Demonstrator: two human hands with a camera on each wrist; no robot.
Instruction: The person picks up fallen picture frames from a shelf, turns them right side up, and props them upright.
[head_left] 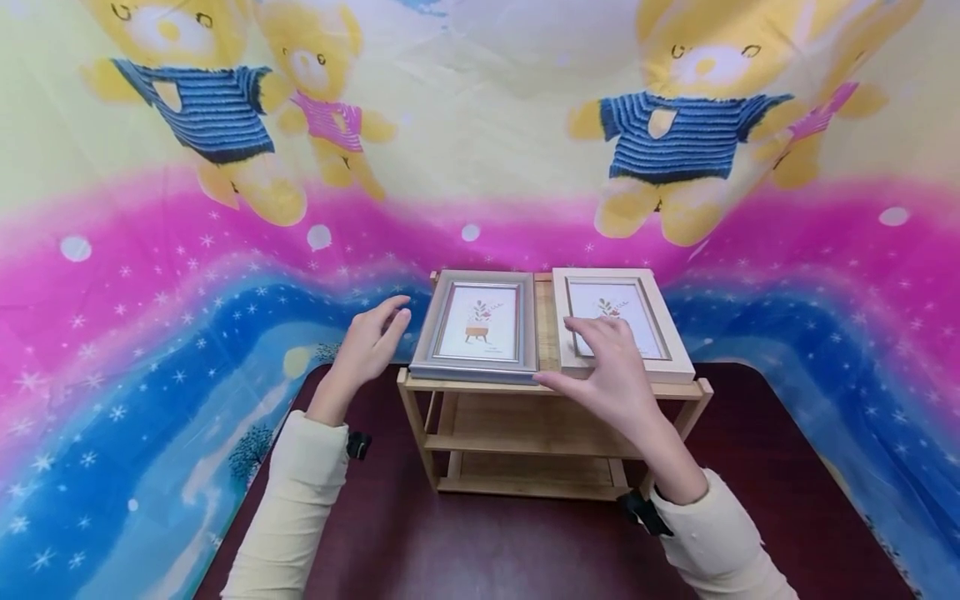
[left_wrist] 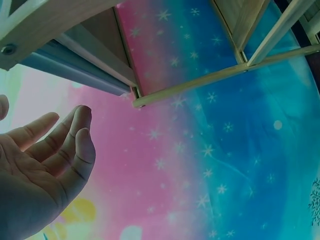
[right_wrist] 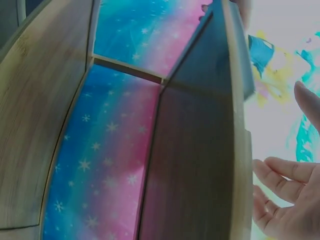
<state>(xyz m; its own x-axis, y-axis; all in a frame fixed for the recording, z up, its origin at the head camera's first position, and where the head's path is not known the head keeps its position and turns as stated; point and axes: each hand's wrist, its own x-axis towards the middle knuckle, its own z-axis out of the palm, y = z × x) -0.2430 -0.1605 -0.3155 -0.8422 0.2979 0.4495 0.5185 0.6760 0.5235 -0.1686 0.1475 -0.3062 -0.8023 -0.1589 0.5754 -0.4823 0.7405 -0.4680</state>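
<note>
Two picture frames lie side by side on top of a small wooden rack (head_left: pixel 517 412). The left one is a grey frame (head_left: pixel 425 340) around a print of a potted plant; the right one is a white frame (head_left: pixel 670 321) with a similar print. Just left of the grey frame, my left hand (head_left: pixel 369 342) hovers with loosely bent fingers and holds nothing. Thumb and fingers apart, my right hand (head_left: pixel 617 379) overlaps the white frame's lower part in the head view, its thumb near the grey frame's corner. In the right wrist view the right hand's fingers (right_wrist: pixel 287 175) come close beside the rack's top.
The rack has lower shelves and stands on a dark red table (head_left: pixel 510 546). Behind and beside it hangs a colourful cloth (head_left: pixel 480 125) printed with bears and snowflakes. A black strap (head_left: pixel 645 512) sits at my right wrist, another band (head_left: pixel 358 445) at my left.
</note>
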